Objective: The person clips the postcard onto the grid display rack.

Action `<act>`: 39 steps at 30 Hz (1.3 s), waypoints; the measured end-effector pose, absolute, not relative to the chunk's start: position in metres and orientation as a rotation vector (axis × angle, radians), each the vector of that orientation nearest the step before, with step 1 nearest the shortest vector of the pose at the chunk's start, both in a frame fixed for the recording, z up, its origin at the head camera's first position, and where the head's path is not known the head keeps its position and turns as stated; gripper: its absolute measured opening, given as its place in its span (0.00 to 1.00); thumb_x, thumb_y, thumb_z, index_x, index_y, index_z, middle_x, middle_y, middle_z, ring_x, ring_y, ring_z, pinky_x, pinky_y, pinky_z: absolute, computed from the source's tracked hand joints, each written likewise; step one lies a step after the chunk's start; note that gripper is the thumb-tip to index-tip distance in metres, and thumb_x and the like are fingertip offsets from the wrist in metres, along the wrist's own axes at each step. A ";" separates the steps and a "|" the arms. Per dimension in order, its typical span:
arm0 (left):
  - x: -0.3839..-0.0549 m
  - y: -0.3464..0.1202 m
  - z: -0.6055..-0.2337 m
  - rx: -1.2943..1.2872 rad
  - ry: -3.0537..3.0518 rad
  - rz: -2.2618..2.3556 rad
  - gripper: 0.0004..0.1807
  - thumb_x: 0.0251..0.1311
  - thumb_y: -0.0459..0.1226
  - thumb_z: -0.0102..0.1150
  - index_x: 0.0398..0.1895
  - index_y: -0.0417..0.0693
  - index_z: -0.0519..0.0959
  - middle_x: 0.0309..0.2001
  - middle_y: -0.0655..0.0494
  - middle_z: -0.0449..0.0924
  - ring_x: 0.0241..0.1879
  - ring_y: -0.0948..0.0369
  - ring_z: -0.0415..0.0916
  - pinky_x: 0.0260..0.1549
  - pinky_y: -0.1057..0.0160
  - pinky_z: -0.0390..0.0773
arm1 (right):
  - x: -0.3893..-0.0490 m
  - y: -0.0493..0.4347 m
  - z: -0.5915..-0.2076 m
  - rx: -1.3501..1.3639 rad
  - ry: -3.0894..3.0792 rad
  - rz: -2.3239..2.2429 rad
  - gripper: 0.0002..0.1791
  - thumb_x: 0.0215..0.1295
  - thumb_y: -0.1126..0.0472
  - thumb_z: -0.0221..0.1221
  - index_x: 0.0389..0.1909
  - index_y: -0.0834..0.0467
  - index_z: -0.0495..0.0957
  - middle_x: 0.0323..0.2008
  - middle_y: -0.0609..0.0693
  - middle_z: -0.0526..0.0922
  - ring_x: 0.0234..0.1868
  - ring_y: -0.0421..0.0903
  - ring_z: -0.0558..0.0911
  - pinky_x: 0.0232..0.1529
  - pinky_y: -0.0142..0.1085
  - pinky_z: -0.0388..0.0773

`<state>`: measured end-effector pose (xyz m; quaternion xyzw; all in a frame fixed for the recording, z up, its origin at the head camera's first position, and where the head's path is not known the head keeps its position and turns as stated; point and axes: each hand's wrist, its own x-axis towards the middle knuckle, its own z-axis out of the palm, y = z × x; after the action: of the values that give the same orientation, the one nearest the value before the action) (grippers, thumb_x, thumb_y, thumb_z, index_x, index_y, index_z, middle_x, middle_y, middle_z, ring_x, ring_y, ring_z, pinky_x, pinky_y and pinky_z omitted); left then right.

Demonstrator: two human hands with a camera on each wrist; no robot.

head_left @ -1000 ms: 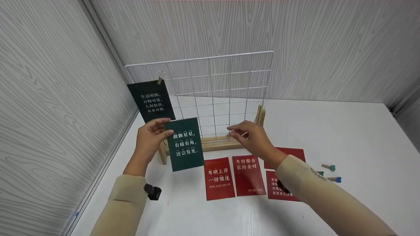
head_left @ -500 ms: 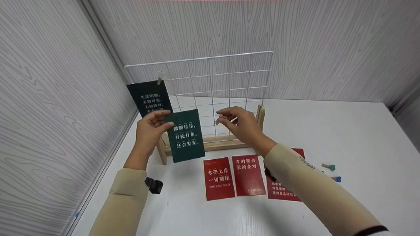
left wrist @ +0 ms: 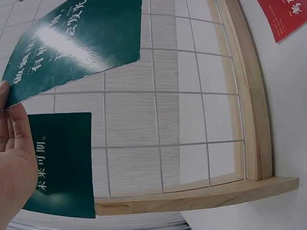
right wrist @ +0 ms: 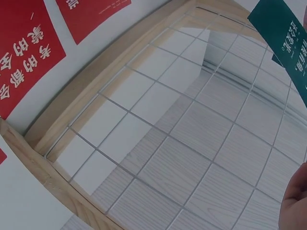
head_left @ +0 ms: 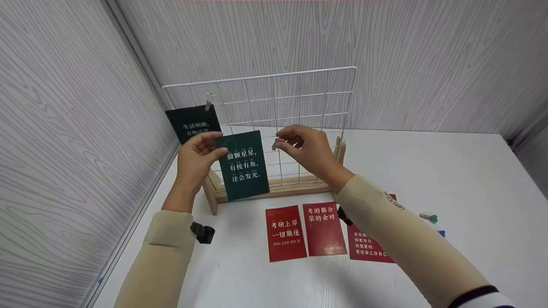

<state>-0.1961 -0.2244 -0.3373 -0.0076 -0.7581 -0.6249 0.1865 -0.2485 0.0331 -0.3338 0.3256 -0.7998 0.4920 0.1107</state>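
Here, a left hand (head_left: 195,159) pinches a dark teal-green rectangular paper card (head_left: 245,169) and a right hand (head_left: 311,147) a small pinkish piece (head_left: 275,146)

The left thumb lies on the front of the card at its upper left corner, fingers behind, thumb and fingers clamped together on it. The card is held up, slightly tilted, white characters outward, in front of a white metal wire grid (head_left: 259,77); whether it touches the wires cannot be told. Just right of it, the right thumb and fingertips close on the pinkish piece, too small to make out fully.

Behind the left hand, a blackish-green card (head_left: 192,121) hangs from the grid by a pale wooden clip (head_left: 208,104). The grid stands in a pale wooden frame (head_left: 293,188) on a white tabletop (head_left: 244,273). Nearer the person lie red cards with white lettering (head_left: 286,233), some partly hidden by the beige right sleeve (head_left: 398,226); beyond it rest a green-ended wooden clip (head_left: 428,217) and a blue-ended one (head_left: 441,233). Grey wood-grain panels (head_left: 419,64) rise behind the table and at its left.
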 end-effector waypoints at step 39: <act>-0.224 -0.207 -0.303 -0.120 -1.994 -1.518 0.16 0.50 0.26 0.68 0.45 0.39 0.82 0.36 0.52 0.80 0.33 0.62 0.74 0.33 0.68 0.77 | -0.267 -0.003 -0.274 0.819 -2.192 1.460 0.13 0.63 0.63 0.60 0.48 0.58 0.82 0.40 0.45 0.85 0.36 0.33 0.80 0.38 0.26 0.76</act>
<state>-0.2243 -0.2070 -0.3032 -0.0453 -0.7553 -0.5750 0.3111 -0.2670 -0.0025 -0.2737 0.2916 -0.7803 0.5195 0.1905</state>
